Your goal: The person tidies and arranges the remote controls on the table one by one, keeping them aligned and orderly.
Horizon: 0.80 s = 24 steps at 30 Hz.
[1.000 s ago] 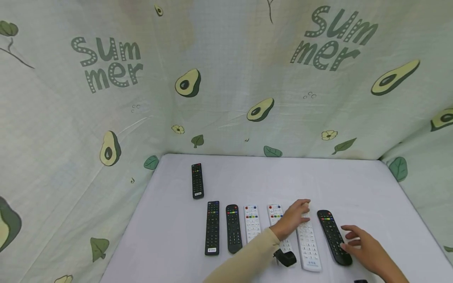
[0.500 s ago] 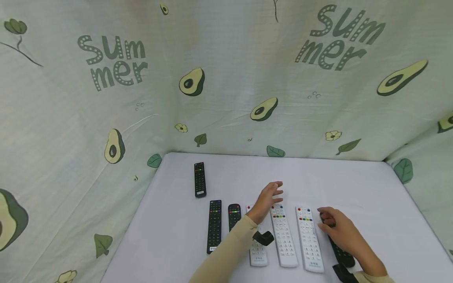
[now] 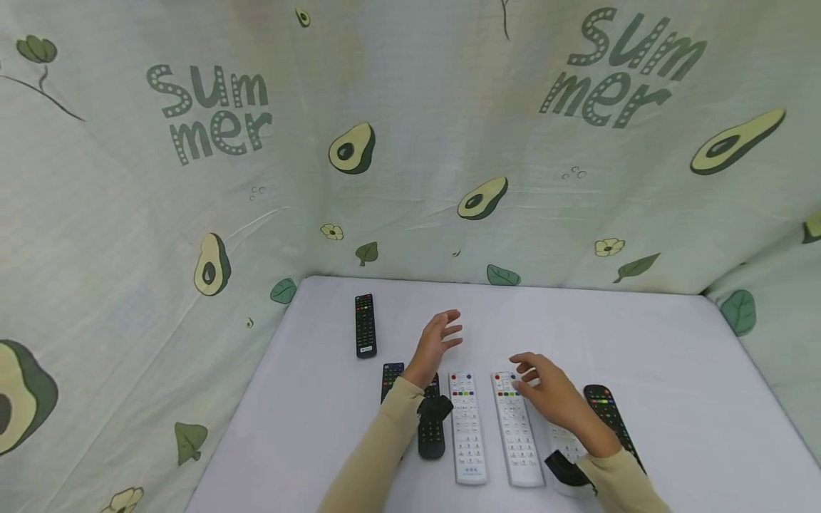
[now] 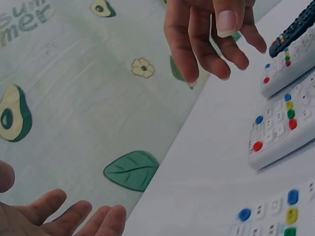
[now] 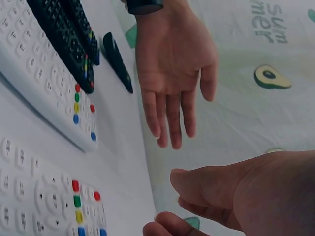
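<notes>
Several remote controls lie in a rough row on the white table. My left hand [image 3: 436,345] hovers with spread, relaxed fingers just beyond a black remote [image 3: 432,434], which the forearm and wrist strap partly cover. Beside it is a white remote [image 3: 468,427] with coloured buttons. My right hand [image 3: 548,392], fingers loosely bent, hangs over the upper end of a second white remote [image 3: 519,434]. A third white remote [image 3: 566,443] is mostly hidden under that hand and wrist. To its right lies a black remote [image 3: 604,405]. Neither hand holds anything; in the right wrist view both palms [image 5: 172,73] look bare.
Another black remote [image 3: 365,325] lies apart at the back left. A further black remote [image 3: 392,376] shows only its top end behind the left sleeve [image 3: 378,449]. A curtain [image 3: 410,142] printed with avocados and leaves stands around the table [image 3: 641,335].
Both hands have moved left along the row: the left from over the third white remote, the right from beside the right-hand black remote. The remotes stay in place; the head view has shifted slightly.
</notes>
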Motion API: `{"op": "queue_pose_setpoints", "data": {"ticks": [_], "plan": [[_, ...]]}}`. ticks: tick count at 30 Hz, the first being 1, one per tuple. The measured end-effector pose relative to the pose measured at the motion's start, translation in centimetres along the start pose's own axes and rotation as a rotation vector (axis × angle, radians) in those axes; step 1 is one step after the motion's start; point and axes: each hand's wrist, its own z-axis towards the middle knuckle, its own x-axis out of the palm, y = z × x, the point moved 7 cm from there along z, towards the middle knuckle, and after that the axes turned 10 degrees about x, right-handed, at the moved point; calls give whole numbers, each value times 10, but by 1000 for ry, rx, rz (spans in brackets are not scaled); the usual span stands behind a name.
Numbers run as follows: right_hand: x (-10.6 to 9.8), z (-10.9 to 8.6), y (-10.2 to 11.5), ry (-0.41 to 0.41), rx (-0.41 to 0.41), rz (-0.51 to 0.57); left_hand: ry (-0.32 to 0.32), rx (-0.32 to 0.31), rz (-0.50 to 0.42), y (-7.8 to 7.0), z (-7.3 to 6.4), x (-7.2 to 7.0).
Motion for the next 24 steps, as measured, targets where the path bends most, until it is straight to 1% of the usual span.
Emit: {"op": "queue_pose_setpoints", "data": {"ticks": [5,8,11,15,20,22,24], "plan": [[18,13,20,42,-34,66,-49,25,-12,-8,3,-30],[28,21,30,50,-62,87,-81,43,-16,-12,4,-48],[39,30,39,53,-76,96,-117,54,0,-15,4,-67],[55,40,52,63,-91,114,-173,67,35,-18,3,-92],[75,51,67,91,-84,158,-237,63,82,-21,0,-119],[83,57,73,100,-81,167,-251,56,106,-20,1,-130],[91,62,78,110,-88,167,-263,53,154,-21,0,-140]]}}
